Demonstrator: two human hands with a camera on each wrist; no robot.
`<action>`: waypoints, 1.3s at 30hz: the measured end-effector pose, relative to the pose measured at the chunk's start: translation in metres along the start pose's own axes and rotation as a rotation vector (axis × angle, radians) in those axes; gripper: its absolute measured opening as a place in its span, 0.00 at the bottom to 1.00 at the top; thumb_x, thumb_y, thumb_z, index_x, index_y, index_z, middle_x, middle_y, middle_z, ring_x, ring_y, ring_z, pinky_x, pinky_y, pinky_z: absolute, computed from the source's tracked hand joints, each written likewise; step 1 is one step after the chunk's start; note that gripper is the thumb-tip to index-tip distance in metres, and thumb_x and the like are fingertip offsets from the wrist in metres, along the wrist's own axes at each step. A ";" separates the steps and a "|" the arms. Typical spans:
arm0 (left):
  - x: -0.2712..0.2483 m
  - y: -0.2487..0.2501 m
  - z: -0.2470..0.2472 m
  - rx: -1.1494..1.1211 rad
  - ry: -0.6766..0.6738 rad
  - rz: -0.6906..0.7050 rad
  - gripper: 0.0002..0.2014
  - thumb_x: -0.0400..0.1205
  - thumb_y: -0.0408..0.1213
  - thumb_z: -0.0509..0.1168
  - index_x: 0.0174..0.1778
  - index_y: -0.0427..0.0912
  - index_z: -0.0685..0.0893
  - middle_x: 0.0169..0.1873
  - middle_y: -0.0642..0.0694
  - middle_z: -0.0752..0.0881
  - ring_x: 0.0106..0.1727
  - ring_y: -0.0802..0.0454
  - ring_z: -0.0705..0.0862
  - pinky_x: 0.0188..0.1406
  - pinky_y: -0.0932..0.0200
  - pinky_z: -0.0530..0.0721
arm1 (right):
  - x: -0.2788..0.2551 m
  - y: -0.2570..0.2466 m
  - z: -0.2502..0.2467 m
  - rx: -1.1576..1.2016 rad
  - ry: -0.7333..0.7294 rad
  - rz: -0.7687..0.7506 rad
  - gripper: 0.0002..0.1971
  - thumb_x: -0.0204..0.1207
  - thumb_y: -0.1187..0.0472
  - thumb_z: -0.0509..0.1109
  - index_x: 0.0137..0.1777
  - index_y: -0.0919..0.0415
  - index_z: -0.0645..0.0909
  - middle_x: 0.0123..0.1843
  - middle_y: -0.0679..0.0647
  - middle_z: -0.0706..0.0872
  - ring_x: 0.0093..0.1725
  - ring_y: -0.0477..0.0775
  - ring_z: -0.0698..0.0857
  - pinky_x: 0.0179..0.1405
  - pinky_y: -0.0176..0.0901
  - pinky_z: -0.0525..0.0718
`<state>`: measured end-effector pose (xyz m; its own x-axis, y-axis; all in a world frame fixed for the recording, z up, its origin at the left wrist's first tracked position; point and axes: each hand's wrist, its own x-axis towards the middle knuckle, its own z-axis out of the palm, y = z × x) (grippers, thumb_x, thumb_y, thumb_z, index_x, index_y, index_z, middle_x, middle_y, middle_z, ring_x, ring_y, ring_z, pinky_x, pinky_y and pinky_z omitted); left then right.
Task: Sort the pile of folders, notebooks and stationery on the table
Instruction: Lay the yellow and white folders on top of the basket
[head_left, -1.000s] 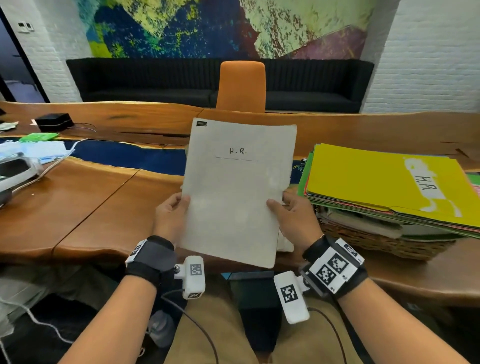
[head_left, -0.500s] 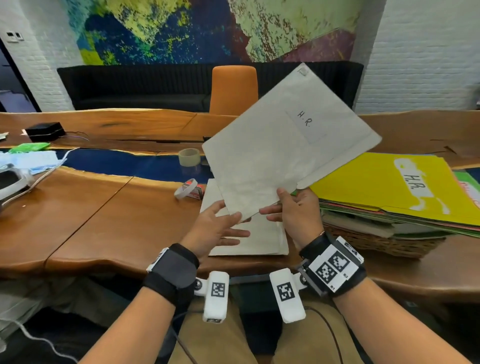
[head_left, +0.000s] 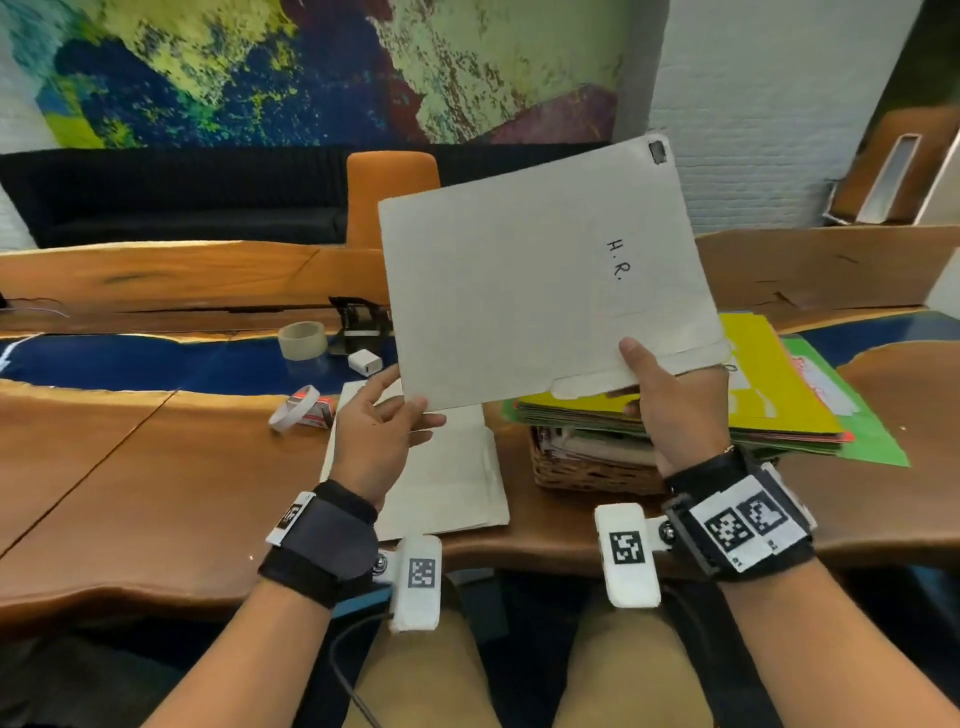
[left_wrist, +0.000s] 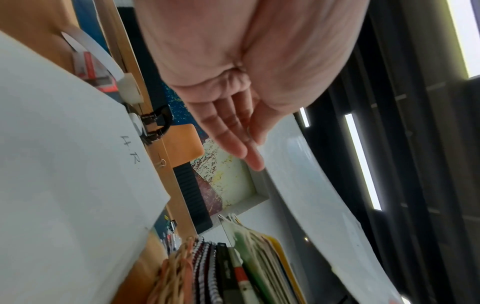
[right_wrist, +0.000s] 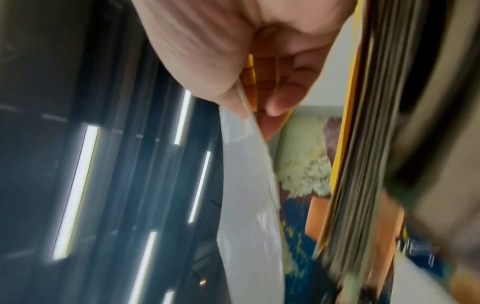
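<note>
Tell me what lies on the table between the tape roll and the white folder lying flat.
In the head view, a small white block and a red-and-white box wrapped by a white band lie between the tape roll and the flat folder.

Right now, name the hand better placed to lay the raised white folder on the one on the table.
Right. The right hand already pinches the white folder; the left hand is open at its corner, above the folder on the table.

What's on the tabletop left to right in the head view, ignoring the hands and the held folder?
Roll of tape → white band lying against a red-and-white box → white charger block → white folder lying flat → wicker basket → yellow folder topping its stack → green folder.
</note>
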<state>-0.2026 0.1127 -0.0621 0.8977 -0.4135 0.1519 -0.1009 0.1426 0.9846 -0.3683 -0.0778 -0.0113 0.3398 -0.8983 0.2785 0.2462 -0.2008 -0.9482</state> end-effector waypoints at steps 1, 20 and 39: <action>0.001 0.001 0.009 -0.004 0.004 0.022 0.22 0.84 0.33 0.67 0.74 0.50 0.76 0.51 0.44 0.91 0.47 0.51 0.92 0.45 0.58 0.88 | 0.006 0.001 -0.011 -0.054 0.033 -0.023 0.09 0.79 0.59 0.73 0.58 0.54 0.84 0.48 0.45 0.90 0.39 0.42 0.89 0.34 0.43 0.88; -0.003 -0.018 0.105 0.247 -0.164 0.177 0.21 0.75 0.40 0.78 0.64 0.47 0.86 0.52 0.64 0.83 0.54 0.62 0.85 0.49 0.66 0.85 | 0.043 0.029 -0.131 -0.988 0.176 -0.001 0.28 0.82 0.37 0.56 0.69 0.59 0.74 0.71 0.60 0.78 0.75 0.64 0.68 0.79 0.66 0.55; 0.001 -0.019 0.070 0.396 -0.039 0.174 0.12 0.83 0.50 0.68 0.61 0.53 0.85 0.64 0.53 0.84 0.64 0.58 0.79 0.66 0.53 0.78 | -0.011 0.009 -0.050 -0.728 -0.129 -0.563 0.12 0.80 0.47 0.66 0.52 0.53 0.86 0.49 0.46 0.88 0.51 0.49 0.83 0.51 0.45 0.81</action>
<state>-0.2299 0.0467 -0.0752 0.8368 -0.4484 0.3140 -0.4128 -0.1401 0.9000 -0.4154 -0.0894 -0.0307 0.4526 -0.5519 0.7005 -0.2100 -0.8294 -0.5178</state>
